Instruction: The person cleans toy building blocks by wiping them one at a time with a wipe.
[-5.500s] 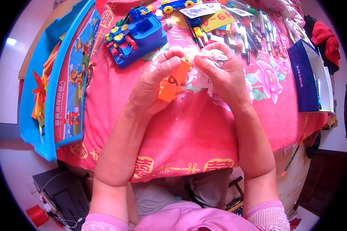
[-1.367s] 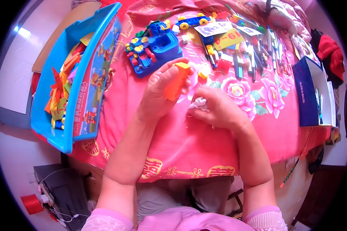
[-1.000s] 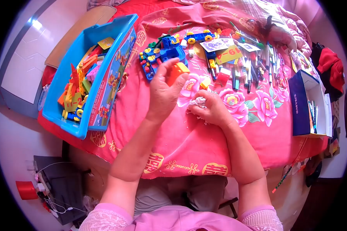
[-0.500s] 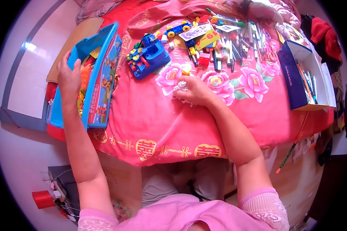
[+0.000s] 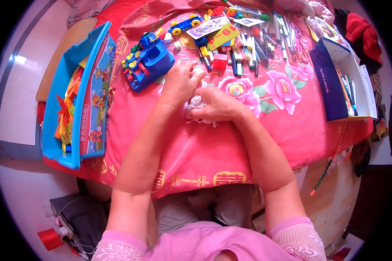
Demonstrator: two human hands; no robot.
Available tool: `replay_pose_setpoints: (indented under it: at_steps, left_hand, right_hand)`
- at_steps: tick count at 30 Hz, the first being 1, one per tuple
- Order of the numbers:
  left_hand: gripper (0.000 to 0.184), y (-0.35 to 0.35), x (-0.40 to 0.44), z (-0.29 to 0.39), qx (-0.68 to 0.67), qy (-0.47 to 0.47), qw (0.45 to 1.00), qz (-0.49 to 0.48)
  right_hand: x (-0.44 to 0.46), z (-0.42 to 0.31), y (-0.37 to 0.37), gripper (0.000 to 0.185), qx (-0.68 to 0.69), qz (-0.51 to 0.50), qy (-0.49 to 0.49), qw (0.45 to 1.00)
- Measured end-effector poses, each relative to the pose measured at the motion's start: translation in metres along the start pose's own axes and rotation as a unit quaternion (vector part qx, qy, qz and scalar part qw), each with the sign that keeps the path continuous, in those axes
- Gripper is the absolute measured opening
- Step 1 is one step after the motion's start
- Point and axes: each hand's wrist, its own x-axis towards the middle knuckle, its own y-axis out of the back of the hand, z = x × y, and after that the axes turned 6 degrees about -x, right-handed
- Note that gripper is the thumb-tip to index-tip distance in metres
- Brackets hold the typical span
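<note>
My right hand [image 5: 217, 104] is closed on a crumpled white tissue [image 5: 196, 103], low over the pink floral cloth [image 5: 196, 148]. White shreds lie on the cloth under it. Just above and left of it, my left hand [image 5: 180, 82] reaches forward with thumb and fingers curled towards each other. What lies between those fingertips is hidden, and the small yellow block seen there earlier no longer shows. A blue toy base [image 5: 150, 63] with red and yellow parts sits left of my left hand.
A blue bin [image 5: 76, 143] of toy pieces stands at the left. Behind my hands lie a red block [image 5: 220, 61], a yellow card [image 5: 223, 36], a blue toy with yellow wheels [image 5: 186, 24] and many pens. A dark blue box [image 5: 324, 82] holds pens at the right.
My left hand released the orange block at the blue bin and came back beside my right hand. My right hand keeps the tissue, which earlier was up near the orange block.
</note>
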Motion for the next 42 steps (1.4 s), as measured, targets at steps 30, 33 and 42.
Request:
replay_pose_setpoints:
  at_steps: [30, 33, 42]
  left_hand:
    - [0.017, 0.003, -0.011, -0.013, -0.651, 0.172, 0.726, -0.141]
    - [0.02, 0.001, -0.012, -0.013, -0.61, 0.178, 0.758, -0.147]
    - [0.019, 0.006, -0.009, -0.017, -0.721, 0.175, 0.663, -0.102]
  right_hand:
    - [0.013, 0.003, -0.008, 0.021, -0.044, 0.459, 0.115, 0.88]
    - [0.01, 0.002, -0.003, 0.022, 0.018, 0.414, 0.067, 0.908]
    - [0.007, 0.007, 0.003, 0.023, -0.05, 0.387, -0.012, 0.921]
